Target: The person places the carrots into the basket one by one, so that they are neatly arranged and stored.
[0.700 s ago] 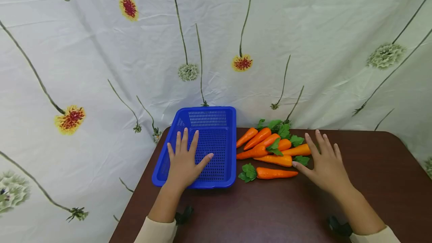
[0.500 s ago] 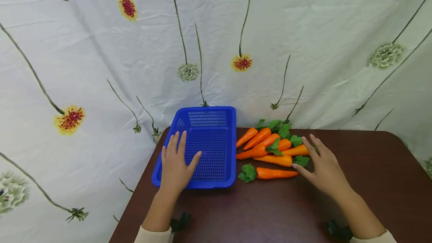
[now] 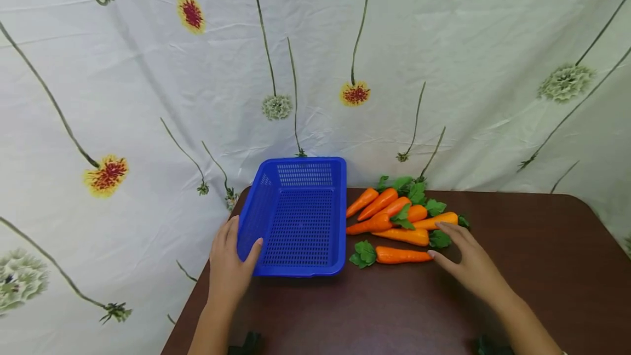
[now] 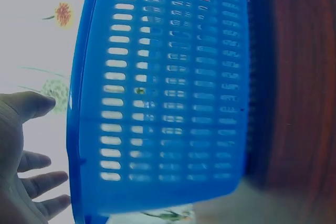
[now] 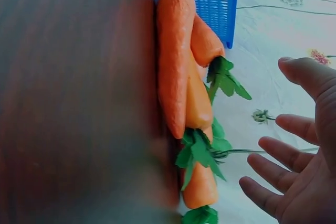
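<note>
Floral-printed white cloth (image 3: pixel 443 43) hangs behind a dark brown surface (image 3: pixel 394 311) and drapes past its left edge.

Left hand (image 3: pixel 228 267): positioned at the near-left corner of the blue basket (image 3: pixel 300 218), thumb over the rim, remaining fingers along the outer wall. The fingers appear relaxed rather than clamped; the left wrist view shows them spread beside the basket wall. The basket is a perforated plastic tray, rectangular, with nothing in it. It stands at the left rear of the surface, close to the edge.

Risk: the basket looks light. A sideways push from this hand could slide it toward the left edge and tip it off.

Carrots (image 3: pixel 394 218): a loose pile of orange toy carrots with green fabric leaves, just right of the basket; one carrot (image 3: pixel 401 255) lies apart at the front.

Right hand (image 3: pixel 465 262): open, fingers extended, holding nothing; the thumb tip is at the stem end of the front carrot.

Risk: smooth, tapered bodies may roll or slip under a shallow pinch, and overlapping leaves could drag a neighbouring carrot along.
</note>
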Demonstrator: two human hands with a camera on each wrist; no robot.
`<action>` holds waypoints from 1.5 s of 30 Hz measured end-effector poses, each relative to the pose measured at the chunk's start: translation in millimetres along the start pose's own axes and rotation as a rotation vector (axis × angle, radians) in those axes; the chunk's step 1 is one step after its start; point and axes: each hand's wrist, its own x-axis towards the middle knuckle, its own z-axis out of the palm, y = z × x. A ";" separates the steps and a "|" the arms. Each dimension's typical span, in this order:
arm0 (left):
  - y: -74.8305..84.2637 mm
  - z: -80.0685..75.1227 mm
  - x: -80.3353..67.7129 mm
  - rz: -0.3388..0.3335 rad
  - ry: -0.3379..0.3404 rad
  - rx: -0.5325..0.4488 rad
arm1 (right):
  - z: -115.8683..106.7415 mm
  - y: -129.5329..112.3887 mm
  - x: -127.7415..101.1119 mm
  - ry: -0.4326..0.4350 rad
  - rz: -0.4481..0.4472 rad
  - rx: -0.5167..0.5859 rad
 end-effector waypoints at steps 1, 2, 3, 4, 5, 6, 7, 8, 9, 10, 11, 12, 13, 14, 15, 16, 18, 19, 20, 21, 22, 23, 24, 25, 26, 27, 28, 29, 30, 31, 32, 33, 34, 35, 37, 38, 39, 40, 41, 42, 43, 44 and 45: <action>-2.3 -1.4 -2.2 -0.030 -0.009 -0.017 | 1.5 0.8 -0.8 -0.002 0.002 0.011; -4.8 -3.0 -4.3 -0.061 -0.020 -0.033 | 3.2 1.5 -1.8 -0.008 0.005 0.024; -7.1 -4.8 -6.4 -0.096 -0.035 -0.051 | 5.0 2.4 -2.6 -0.012 0.007 0.041; -9.5 -6.5 -8.6 -0.130 -0.047 -0.071 | 6.9 3.6 -3.4 -0.017 0.008 0.058; -11.7 -8.2 -10.8 -0.163 -0.059 -0.088 | 8.9 4.7 -4.2 -0.023 0.013 0.073; -13.6 -10.1 -13.1 -0.193 -0.073 -0.110 | 10.6 6.0 -4.9 -0.031 0.014 0.089; -16.0 -11.0 -15.4 -0.219 -0.084 -0.125 | 12.2 7.3 -5.5 -0.038 0.015 0.106; -18.1 -11.8 -17.4 -0.239 -0.095 -0.136 | 13.6 8.6 -5.9 -0.044 0.015 0.120; -19.9 -12.2 -19.3 -0.253 -0.102 -0.148 | 14.6 9.9 -6.1 -0.048 0.013 0.132; -21.5 -12.2 -21.1 -0.261 -0.104 -0.157 | 15.5 11.3 -6.1 -0.050 0.014 0.141; -22.6 -12.1 -22.8 -0.269 -0.108 -0.163 | 16.2 12.6 -5.8 -0.052 0.014 0.148; -23.9 -11.5 -24.3 -0.271 -0.110 -0.166 | 16.9 13.9 -5.3 -0.056 0.015 0.156; -25.0 -10.4 -25.4 -0.271 -0.108 -0.167 | 17.6 15.4 -4.8 -0.060 0.018 0.158; -25.5 -9.5 -26.5 -0.271 -0.108 -0.168 | 18.1 16.9 -4.2 -0.066 0.024 0.160; -26.1 -8.5 -27.8 -0.272 -0.108 -0.170 | 18.6 18.2 -3.7 -0.073 0.031 0.160; -26.8 -7.2 -29.0 -0.273 -0.110 -0.171 | 19.3 19.5 -3.1 -0.080 0.042 0.166; -27.7 -4.4 -31.2 -0.275 -0.114 -0.174 | 20.3 21.7 -2.2 -0.096 0.065 0.181; -28.0 -3.0 -32.2 -0.276 -0.120 -0.173 | 20.5 22.7 -1.9 -0.103 0.072 0.193; -28.4 -1.7 -33.1 -0.277 -0.127 -0.168 | 20.7 23.3 -1.5 -0.108 0.078 0.211; -28.9 -0.5 -33.9 -0.278 -0.132 -0.163 | 20.9 23.8 -1.2 -0.112 0.083 0.228; -29.4 0.6 -34.4 -0.278 -0.138 -0.159 | 21.0 24.0 -0.9 -0.114 0.089 0.246; -30.0 1.5 -34.9 -0.281 -0.144 -0.155 | 21.2 24.1 -0.5 -0.117 0.092 0.261; -30.8 2.3 -35.4 -0.282 -0.151 -0.150 | 21.5 24.1 -0.3 -0.119 0.097 0.271; -31.7 3.0 -35.8 -0.282 -0.155 -0.152 | 21.9 24.3 -0.1 -0.123 0.101 0.278; -32.8 3.6 -36.2 -0.283 -0.158 -0.157 | 22.6 24.4 0.1 -0.124 0.109 0.284; -34.0 4.1 -36.6 -0.283 -0.159 -0.165 | 23.2 24.8 0.3 -0.129 0.118 0.288; -35.1 4.5 -36.7 -0.282 -0.162 -0.175 | 23.8 25.2 0.3 -0.133 0.127 0.291; -36.3 4.9 -36.7 -0.279 -0.164 -0.184 | 24.5 25.9 0.4 -0.141 0.134 0.294; -37.5 5.3 -36.5 -0.274 -0.164 -0.192 | 25.0 26.7 0.4 -0.148 0.143 0.299; -38.6 6.0 -35.9 -0.267 -0.165 -0.201 | 25.4 27.9 0.3 -0.158 0.153 0.309; -39.7 6.6 -35.2 -0.259 -0.166 -0.206 | 25.8 29.1 0.0 -0.167 0.170 0.318; -40.8 7.2 -34.4 -0.252 -0.165 -0.212 | 26.3 30.6 -0.1 -0.177 0.185 0.323; -41.8 7.8 -33.4 -0.245 -0.164 -0.220 | 26.7 31.9 -0.2 -0.188 0.199 0.326; -43.1 8.3 -32.7 -0.238 -0.159 -0.228 | 27.1 33.0 -0.2 -0.202 0.210 0.324; -45.0 9.0 -31.3 -0.227 -0.154 -0.252 | 28.1 35.2 -0.3 -0.225 0.228 0.319; -45.8 9.3 -30.6 -0.224 -0.152 -0.265 | 28.8 36.2 -0.3 -0.231 0.234 0.313; -46.6 9.5 -30.1 -0.221 -0.150 -0.277 | 29.2 36.8 -0.3 -0.239 0.234 0.305; -47.1 9.7 -29.6 -0.220 -0.147 -0.286 | 29.5 37.2 -0.2 -0.245 0.234 0.297; -47.8 10.2 -29.3 -0.222 -0.142 -0.296 | 30.0 37.8 -0.1 -0.247 0.233 0.289; -48.5 10.9 -28.8 -0.222 -0.136 -0.303 | 30.4 38.4 0.1 -0.246 0.233 0.287; -49.2 11.7 -28.5 -0.223 -0.129 -0.305 | 30.9 39.1 0.3 -0.243 0.228 0.280; -49.8 12.5 -28.4 -0.226 -0.120 -0.306 | 31.5 39.8 0.4 -0.238 0.222 0.275; -50.2 13.3 -28.5 -0.229 -0.109 -0.307 | 32.1 40.5 0.4 -0.234 0.213 0.272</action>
